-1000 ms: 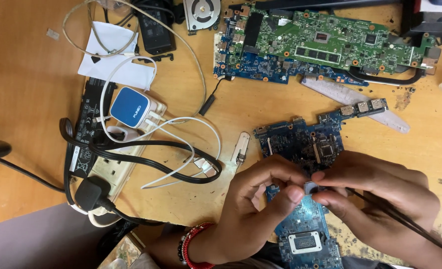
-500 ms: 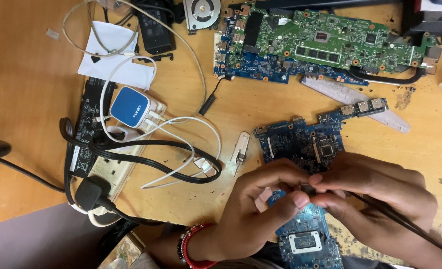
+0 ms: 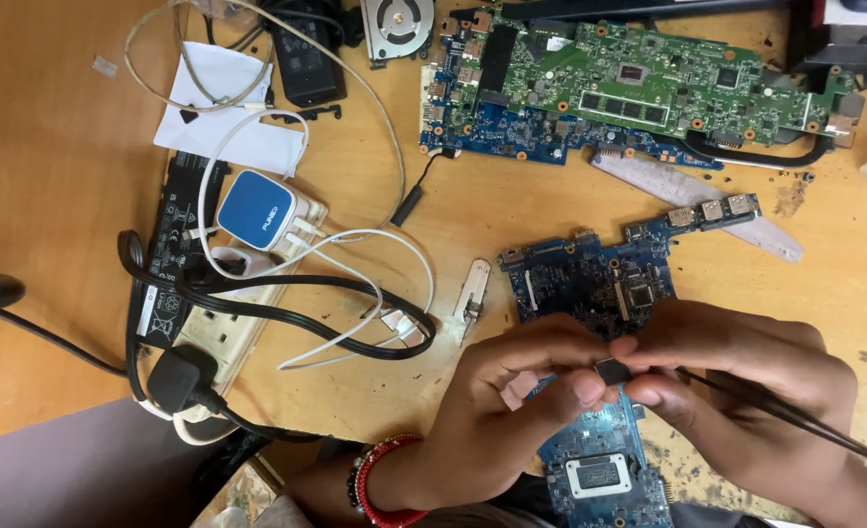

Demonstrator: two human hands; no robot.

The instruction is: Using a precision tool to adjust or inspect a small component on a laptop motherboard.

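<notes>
My left hand [image 3: 512, 401] and my right hand [image 3: 746, 376] meet over a blue circuit board [image 3: 590, 284] lying on the wooden table [image 3: 43, 147]. Between the fingertips of both hands sits a small dark chip-like part [image 3: 613, 370]. My right hand also holds thin black tweezers [image 3: 795, 420] that run off to the lower right. A red beaded bracelet [image 3: 385, 479] circles my left wrist. The hands hide the middle of the blue board; its lower end with a silver square frame [image 3: 598, 476] shows below them.
A larger green and blue circuit board [image 3: 639, 93] lies at the back. A white power strip [image 3: 248, 293] with a blue charger [image 3: 256, 208], black plug [image 3: 174, 379] and tangled cables sits left. A small fan [image 3: 397, 24], a metal bracket [image 3: 473, 293] and a grey strip [image 3: 697, 200] lie around.
Both hands have stayed over the blue board; the fingertips have shifted slightly around the small dark part. Nothing else has moved.
</notes>
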